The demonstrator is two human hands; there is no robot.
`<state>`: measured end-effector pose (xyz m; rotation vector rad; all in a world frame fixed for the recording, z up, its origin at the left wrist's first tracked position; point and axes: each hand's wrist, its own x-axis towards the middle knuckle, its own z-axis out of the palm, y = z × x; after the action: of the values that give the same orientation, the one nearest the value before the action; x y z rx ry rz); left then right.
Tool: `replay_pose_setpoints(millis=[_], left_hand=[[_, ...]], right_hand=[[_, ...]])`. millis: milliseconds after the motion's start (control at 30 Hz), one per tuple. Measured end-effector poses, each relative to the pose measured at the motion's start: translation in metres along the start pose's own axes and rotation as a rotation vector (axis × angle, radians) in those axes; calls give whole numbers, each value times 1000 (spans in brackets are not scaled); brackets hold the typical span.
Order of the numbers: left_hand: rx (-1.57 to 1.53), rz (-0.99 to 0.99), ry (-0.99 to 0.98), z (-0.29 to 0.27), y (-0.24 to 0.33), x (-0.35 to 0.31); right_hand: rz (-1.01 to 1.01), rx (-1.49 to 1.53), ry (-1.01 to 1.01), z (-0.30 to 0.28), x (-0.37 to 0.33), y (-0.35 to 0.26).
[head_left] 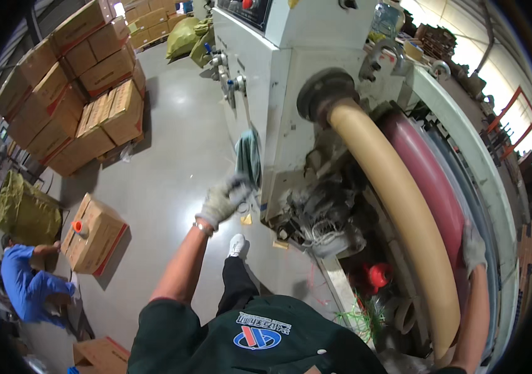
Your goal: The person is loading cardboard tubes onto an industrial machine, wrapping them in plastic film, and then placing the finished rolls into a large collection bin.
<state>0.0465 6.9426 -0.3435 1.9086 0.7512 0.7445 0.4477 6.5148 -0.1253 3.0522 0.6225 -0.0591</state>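
My left hand [221,201], in a pale work glove with darker fingertips, hangs beside the corner of a large white machine [285,81]. Motion smears its fingers, so I cannot make out their position or anything in them. A green cloth [248,157] hangs on the machine just past that hand. On the right, my gloved right hand [475,247] lies along the side of a dark red roller [425,168], fingers stretched out. Between my arms runs a long tan roll [397,181], with a black round flange [327,95] at its far end.
Stacked cartons [88,81] stand at the far left. A person in blue [26,280] sits beside a carton [95,237]. A pale green frame rail [475,143] curves around the rollers. Beneath lie a dark motor-like unit [322,215], a red part [378,274] and tangled green strands [362,318].
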Motion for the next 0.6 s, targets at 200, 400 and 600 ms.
replay_pose_setpoints(millis=[200,400,600], left_hand=[[353,490,693,-31,24,223],[-30,345,600,-40,-4,327],[-801,-272,392,-61,-58,389]], right_hand=[[303,0,143,21,5,22],[534,-106,90,29,11,36],[804,36,103,44,10,77]])
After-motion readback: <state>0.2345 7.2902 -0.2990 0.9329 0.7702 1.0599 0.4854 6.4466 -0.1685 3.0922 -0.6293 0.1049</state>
